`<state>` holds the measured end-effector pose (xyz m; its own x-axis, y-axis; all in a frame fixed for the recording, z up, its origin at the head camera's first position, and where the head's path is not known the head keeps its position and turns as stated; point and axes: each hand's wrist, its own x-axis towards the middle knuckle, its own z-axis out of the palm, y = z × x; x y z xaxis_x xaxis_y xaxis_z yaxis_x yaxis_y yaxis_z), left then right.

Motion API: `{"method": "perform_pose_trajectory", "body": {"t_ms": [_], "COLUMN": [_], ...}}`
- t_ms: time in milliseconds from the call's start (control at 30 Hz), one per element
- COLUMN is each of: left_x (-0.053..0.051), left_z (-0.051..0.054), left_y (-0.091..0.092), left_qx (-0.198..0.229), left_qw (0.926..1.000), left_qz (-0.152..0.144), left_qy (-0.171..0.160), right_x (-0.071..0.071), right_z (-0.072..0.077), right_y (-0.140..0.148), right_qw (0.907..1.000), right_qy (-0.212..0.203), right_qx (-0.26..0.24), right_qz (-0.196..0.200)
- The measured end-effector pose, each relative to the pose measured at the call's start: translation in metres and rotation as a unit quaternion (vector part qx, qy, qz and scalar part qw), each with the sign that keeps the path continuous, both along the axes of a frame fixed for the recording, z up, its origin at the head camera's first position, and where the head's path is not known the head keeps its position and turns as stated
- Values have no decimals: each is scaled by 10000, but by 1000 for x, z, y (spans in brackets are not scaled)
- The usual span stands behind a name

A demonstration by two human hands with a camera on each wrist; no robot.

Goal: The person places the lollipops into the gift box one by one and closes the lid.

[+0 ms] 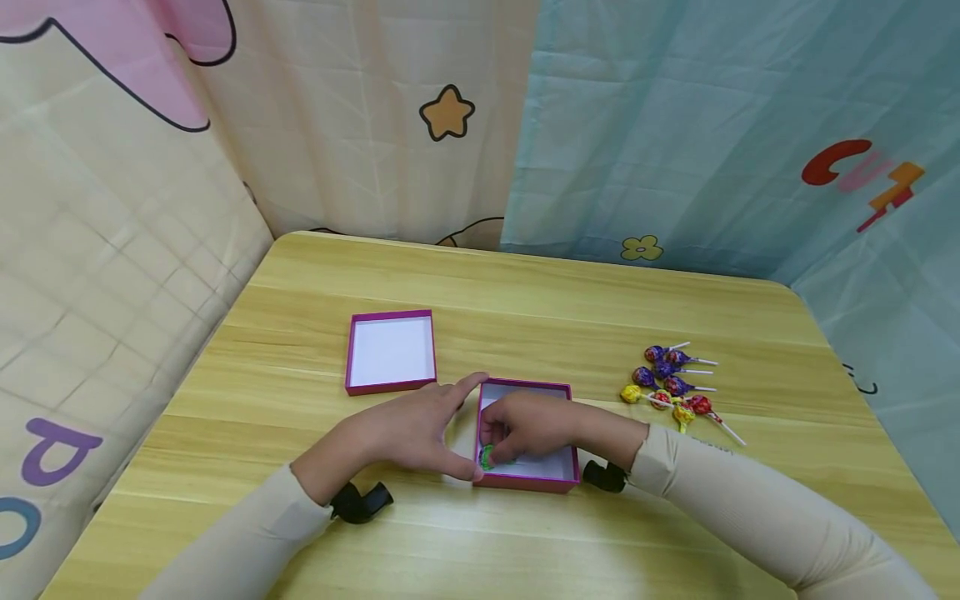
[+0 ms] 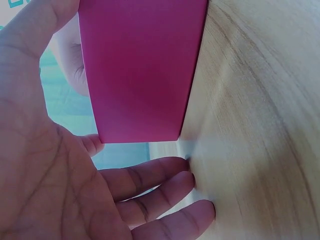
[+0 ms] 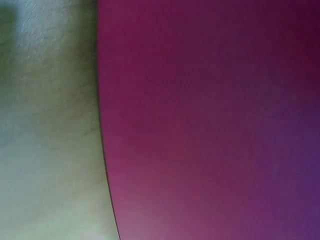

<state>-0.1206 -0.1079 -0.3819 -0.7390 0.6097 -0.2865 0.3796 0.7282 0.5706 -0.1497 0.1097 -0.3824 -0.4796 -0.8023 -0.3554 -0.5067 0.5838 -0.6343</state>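
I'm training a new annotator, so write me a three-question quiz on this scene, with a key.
1. Which hand reaches inside the box?
2. In the head view, the visible purple-wrapped lollipops lie: A) left of the box; B) right of the box; C) inside the box.
3. Fill in: the candy at the box's near left corner has a ____ wrapper.

Key:
1. The right hand; the left hand touches the box's left side.
2. B
3. green
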Motion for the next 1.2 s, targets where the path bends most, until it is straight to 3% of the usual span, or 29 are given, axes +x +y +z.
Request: {"method": "perform_pose_trajectory", "body": {"t_ms": [900,1200], "left_x": [0,0], "left_z": [0,-1], "left_y": [0,0], "left_qx": [-33,-27], "left_qw": [10000,10000], "left_qz": [0,-14], "left_qy": [-10,33], "right_x": [1,3], "right_z": [3,3], "right_y": [0,0], "right_qw": [9973,9969], "right_qy": [-734,-789], "right_qx": [-4,41], "right_qz": [-39,-16]}}
